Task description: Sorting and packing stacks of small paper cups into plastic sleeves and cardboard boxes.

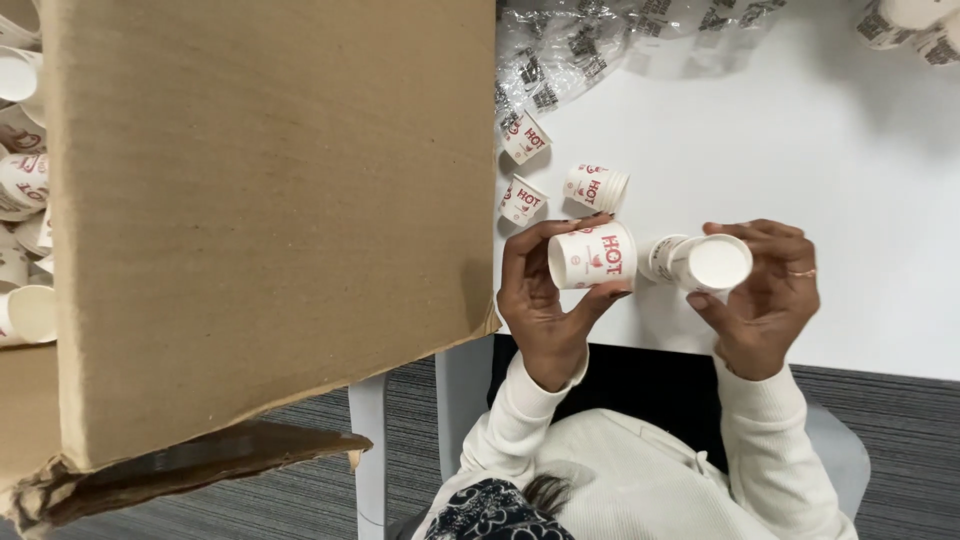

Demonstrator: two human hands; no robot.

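Looming over the left side, a big cardboard box [260,220] holds loose white paper cups [25,180] along its far left wall. Beside it the white tabletop [800,160] carries crumpled clear plastic wrap [570,50] at its top edge and three small cups [560,185] near the box. Above the tabletop's near edge, the left hand [540,295] grips one paper cup [592,255] sideways, while the right hand [765,300] clasps a short stack of cups [700,262] just beside it.
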